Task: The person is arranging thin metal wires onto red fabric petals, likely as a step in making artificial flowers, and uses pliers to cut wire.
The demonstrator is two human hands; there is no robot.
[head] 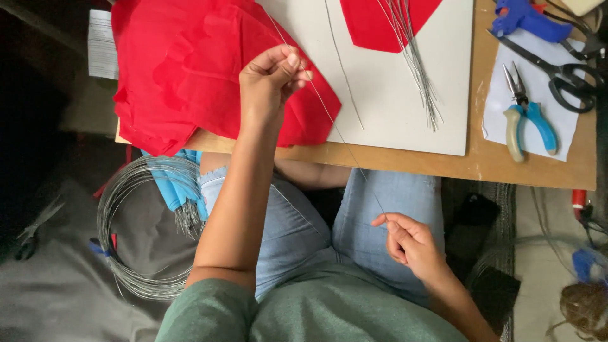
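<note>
Wire [345, 142], thin, grey and straight, is stretched on a slant between the two hands. Its upper end is pinched by the closed fingers [292, 63] of the left hand [269, 82], which is raised over crumpled red tissue paper [183, 69]; its lower end is nipped between thumb and forefinger of the right hand [408, 240], held low above a lap in pale blue denim. The soft, creased paper lies heaped on the left part of the wooden counter [468, 164] and hangs over its near edge. Beside it a flat white board [386, 82] is laid, on which a second, smooth red piece [380, 22] with a curved edge and a bundle of cut wires [418, 76], fanned slightly at the near end, are seen. One loose wire [345, 69] lies alone on the board. Further right, on a white sheet, small pliers [529, 117] with blue and cream handles are placed, with black scissors [557, 69] just beyond them and a blue glue gun [525, 16] at the far edge. On the floor at the left a round coil of grey wire [126, 240] is lying, with blue paper strips [177, 183] across its top.
</note>
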